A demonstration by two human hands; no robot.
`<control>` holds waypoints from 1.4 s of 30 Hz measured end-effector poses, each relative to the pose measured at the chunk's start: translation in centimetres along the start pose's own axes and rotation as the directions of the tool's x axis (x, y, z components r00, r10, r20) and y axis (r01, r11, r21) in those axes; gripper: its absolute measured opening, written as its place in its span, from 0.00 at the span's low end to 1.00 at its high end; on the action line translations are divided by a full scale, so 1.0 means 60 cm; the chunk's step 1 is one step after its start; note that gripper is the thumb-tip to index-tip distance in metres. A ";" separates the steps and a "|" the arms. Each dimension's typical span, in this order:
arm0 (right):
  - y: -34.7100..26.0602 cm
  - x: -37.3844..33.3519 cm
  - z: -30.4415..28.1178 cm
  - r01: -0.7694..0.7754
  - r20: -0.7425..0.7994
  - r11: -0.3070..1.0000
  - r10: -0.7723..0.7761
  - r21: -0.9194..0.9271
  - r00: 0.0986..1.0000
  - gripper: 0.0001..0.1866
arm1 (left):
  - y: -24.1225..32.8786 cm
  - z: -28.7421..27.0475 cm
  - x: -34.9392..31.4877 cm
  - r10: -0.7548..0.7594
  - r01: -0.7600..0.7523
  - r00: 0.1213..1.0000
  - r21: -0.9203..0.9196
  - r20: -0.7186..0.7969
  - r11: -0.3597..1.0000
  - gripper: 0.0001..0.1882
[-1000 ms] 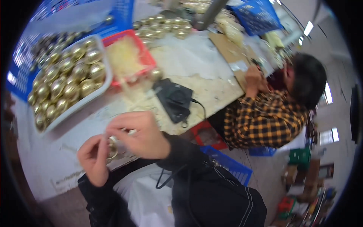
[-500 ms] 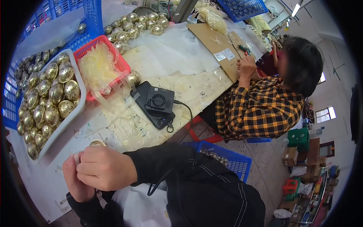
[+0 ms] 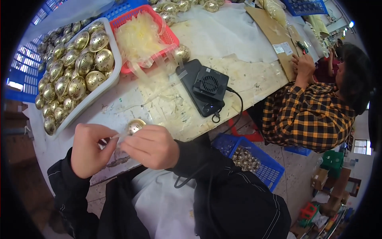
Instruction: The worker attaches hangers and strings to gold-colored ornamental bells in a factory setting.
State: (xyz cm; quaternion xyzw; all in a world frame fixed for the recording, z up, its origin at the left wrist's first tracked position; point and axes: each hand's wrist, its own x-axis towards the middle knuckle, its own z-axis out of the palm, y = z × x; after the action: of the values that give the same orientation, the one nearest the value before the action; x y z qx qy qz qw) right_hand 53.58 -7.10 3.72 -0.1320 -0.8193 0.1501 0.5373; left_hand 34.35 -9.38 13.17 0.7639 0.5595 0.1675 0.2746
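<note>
My left hand point(image 3: 90, 150) pinches, between thumb and forefinger, the end of a small translucent plastic piece point(image 3: 123, 139), possibly a thin bag. On the other side of that piece, my right hand point(image 3: 153, 148) has its fingers closed on it, knuckles up. A gold-coloured patterned metal ball point(image 3: 136, 125) sits just beyond my right fingers, which partly cover it. Whether they touch it I cannot tell. Past both hands stands a red plastic basket point(image 3: 171, 36) full of pale translucent plastic pieces point(image 3: 140, 38).
A white tub point(image 3: 113, 75) heaped with gold balls stands at the left, with a blue crate point(image 3: 24, 81) of darker balls behind. A black device with a fan point(image 3: 209, 83) and cable lies right of centre. A co-worker in a checked shirt point(image 3: 306, 113) sits at the right.
My hands have come apart from a tight overlap, showing the translucent piece between them. The view has shifted, so the table's things appear further right and higher.
</note>
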 end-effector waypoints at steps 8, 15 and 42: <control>0.005 0.000 -0.007 -0.069 -0.069 0.988 0.079 0.137 0.994 0.16 | 0.033 0.005 -0.003 0.491 -0.435 0.871 0.464 0.002 0.771 0.13; 0.002 0.020 -0.026 -0.151 -0.092 0.962 0.176 0.228 0.980 0.13 | 0.007 0.025 -0.023 0.425 -0.369 0.877 0.251 -0.225 0.895 0.12; -0.033 0.027 -0.026 -0.595 0.301 0.659 0.515 0.461 0.803 0.08 | -0.005 0.053 -0.050 0.614 -0.389 0.647 0.497 -0.452 0.776 0.21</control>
State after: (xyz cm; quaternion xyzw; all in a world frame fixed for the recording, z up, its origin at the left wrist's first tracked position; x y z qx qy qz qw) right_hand 54.30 -8.14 6.41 -0.2101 -0.7005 0.5377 0.4196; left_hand 34.98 -12.87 10.64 0.8346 0.3981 0.3629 -0.1154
